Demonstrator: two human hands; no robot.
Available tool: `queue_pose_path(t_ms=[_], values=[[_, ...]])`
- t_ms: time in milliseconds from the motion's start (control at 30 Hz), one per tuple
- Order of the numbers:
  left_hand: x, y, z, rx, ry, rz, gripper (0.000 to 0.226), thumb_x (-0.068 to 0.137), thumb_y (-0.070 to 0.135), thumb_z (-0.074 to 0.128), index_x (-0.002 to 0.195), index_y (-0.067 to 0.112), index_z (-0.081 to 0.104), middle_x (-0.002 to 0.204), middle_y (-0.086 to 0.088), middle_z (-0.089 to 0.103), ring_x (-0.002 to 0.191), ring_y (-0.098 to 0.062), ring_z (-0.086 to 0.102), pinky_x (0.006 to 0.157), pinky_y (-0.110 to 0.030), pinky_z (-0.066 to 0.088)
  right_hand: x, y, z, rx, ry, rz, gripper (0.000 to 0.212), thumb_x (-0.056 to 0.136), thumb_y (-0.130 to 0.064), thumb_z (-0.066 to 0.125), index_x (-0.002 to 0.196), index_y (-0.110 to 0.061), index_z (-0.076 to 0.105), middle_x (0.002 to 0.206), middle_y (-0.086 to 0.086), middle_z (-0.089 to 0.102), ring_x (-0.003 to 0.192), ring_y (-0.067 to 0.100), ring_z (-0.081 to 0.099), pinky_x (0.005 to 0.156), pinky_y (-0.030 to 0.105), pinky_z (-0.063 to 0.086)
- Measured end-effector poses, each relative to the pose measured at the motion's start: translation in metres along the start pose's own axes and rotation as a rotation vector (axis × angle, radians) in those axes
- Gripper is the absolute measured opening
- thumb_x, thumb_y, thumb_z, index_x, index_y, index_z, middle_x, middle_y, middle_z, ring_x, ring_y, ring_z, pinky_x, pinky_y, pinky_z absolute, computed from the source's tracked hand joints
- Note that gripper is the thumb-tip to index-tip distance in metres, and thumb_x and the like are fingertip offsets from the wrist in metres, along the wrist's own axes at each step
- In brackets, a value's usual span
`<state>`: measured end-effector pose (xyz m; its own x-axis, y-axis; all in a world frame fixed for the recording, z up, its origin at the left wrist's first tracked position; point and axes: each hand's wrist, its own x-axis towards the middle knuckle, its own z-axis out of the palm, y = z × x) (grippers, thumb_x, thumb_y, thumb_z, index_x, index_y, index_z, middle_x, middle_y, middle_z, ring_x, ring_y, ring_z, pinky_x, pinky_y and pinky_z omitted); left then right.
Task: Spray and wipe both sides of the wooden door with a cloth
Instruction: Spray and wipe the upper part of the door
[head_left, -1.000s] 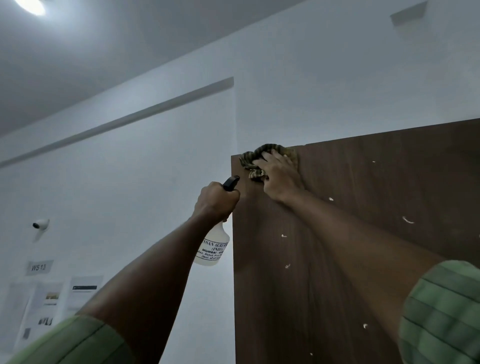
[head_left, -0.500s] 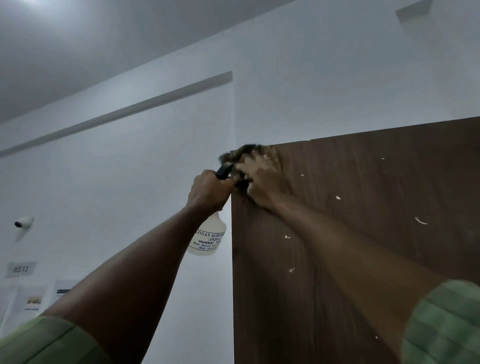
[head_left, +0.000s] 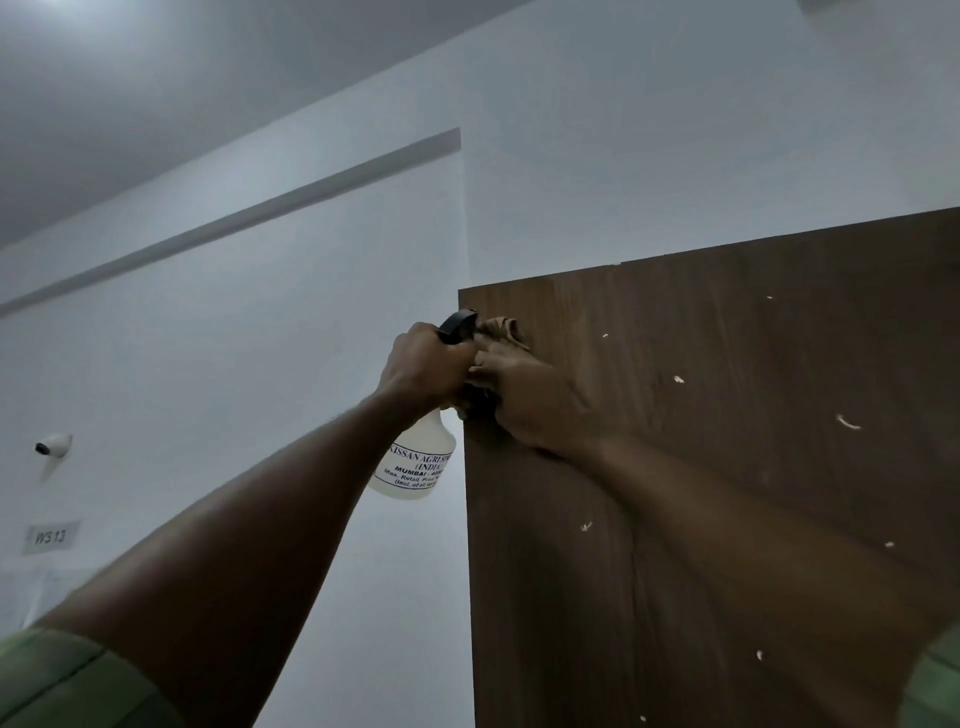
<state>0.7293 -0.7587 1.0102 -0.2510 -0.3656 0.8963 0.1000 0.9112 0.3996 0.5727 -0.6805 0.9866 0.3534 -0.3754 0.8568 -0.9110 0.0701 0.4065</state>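
From the head view, a translucent white spray bottle (head_left: 415, 462) with black printed lettering hung below the left hand (head_left: 423, 366); its contents could not be made out. That hand's fingers were clenched round the bottle's neck under the black trigger head (head_left: 457, 325). The right hand (head_left: 530, 397), blurred, pressed a crumpled brownish cloth (head_left: 501, 330) against the dark, flat wooden door (head_left: 727, 467) near its top left corner, fingers grasping the cloth. Small pale flecks dotted the door's grained face.
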Motion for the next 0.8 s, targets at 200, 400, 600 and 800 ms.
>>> queue_pose_path(t_ms=[200,400,600,800], values=[[-0.003,0.0,0.004,0.002,0.029,-0.028,0.025,0.078,0.027,0.057,0.064,0.006,0.059,0.056,-0.008,0.06,0.041,-0.025,0.053,0.056,-0.036,0.051,0.067,0.029,-0.058,-0.107,0.099,0.323,0.073,0.086,0.009,0.043,0.149,-0.025,0.054,0.162,0.005,0.04,0.155,0.024,0.023,0.129,0.037,0.0],[-0.006,0.004,0.012,0.0,0.006,-0.022,0.039,0.083,0.044,0.064,0.075,0.006,0.067,0.067,-0.012,0.067,0.046,-0.026,0.058,0.058,-0.037,0.054,-0.025,0.013,-0.035,-0.066,-0.054,0.077,0.073,0.078,0.017,0.051,0.14,-0.019,0.064,0.156,0.007,0.049,0.153,0.027,0.03,0.127,0.041,0.02],[-0.002,0.023,0.026,0.021,-0.008,-0.003,0.032,0.071,0.036,0.056,0.076,0.007,0.069,0.078,-0.017,0.074,0.052,-0.028,0.061,0.06,-0.046,0.061,0.036,0.046,-0.097,-0.082,0.112,0.412,0.07,0.093,0.011,0.039,0.15,-0.027,0.052,0.166,0.0,0.032,0.157,0.023,0.018,0.129,0.039,0.007],[-0.008,0.037,0.035,0.02,-0.069,0.008,0.045,0.064,0.048,0.057,0.089,0.015,0.075,0.076,-0.008,0.069,0.062,-0.027,0.062,0.061,-0.042,0.056,-0.056,0.029,-0.065,-0.049,-0.003,0.197,0.067,0.087,0.013,0.048,0.141,-0.022,0.064,0.157,0.004,0.048,0.153,0.023,0.031,0.124,0.042,0.028]])
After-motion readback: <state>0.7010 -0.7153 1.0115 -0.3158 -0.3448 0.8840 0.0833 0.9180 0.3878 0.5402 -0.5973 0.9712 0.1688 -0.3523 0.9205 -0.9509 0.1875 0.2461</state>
